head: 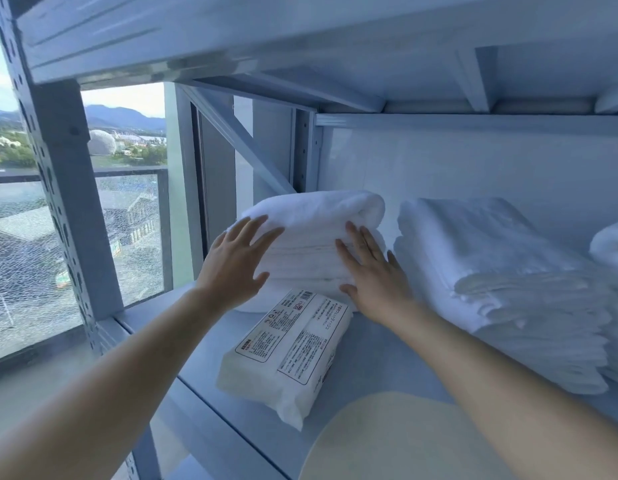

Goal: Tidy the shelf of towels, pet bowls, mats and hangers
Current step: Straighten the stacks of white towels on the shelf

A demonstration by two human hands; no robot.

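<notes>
A stack of folded white towels [311, 233] sits at the left back of the metal shelf [373, 355]. My left hand [233, 263] rests flat against the stack's left front, fingers spread. My right hand [373, 277] presses flat on its right front, fingers apart. Neither hand grips anything. A second, wider pile of folded white towels [501, 271] lies to the right. A rolled white towel [612, 242] shows at the far right edge.
A plastic-wrapped white packet with a printed label [286, 355] lies in front of the left stack. A pale round object [397, 438] sits at the shelf's front edge. The shelf's upright post [68, 202] stands left, a window [127, 220] behind it. The upper shelf [300, 46] hangs close overhead.
</notes>
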